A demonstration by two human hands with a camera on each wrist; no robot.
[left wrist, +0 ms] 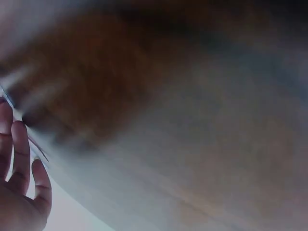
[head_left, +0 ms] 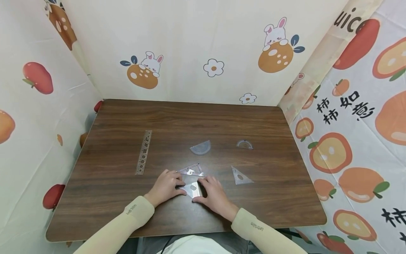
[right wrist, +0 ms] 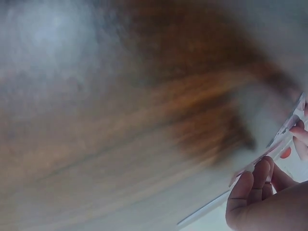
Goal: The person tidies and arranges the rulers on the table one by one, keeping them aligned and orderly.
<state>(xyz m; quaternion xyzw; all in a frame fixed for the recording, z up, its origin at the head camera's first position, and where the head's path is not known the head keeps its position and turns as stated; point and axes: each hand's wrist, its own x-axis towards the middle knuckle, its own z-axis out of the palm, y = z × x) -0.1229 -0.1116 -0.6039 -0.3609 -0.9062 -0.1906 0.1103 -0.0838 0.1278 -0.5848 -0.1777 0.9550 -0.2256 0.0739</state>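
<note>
Near the table's front, a clear plastic set square [head_left: 193, 188] with a round hole lies between the two hands. My left hand [head_left: 168, 187] pinches its left point between thumb and forefinger. Thumb and fingers of my right hand [head_left: 215, 196] hold it at the upper and lower corners of its right side. Just beyond it is a second clear triangle [head_left: 194, 170], its left end close to the left fingertips. In the left wrist view the left hand [left wrist: 21, 187] shows at the edge; in the right wrist view, the right hand [right wrist: 262, 190] has its fingers on a thin clear edge.
A long clear stencil ruler [head_left: 144, 152] lies to the left. Farther back are a half-round protractor [head_left: 201, 147] and a smaller protractor [head_left: 244, 144]. Another small set square [head_left: 241, 177] lies right of the hands. Printed cloth walls border the brown table [head_left: 279, 197].
</note>
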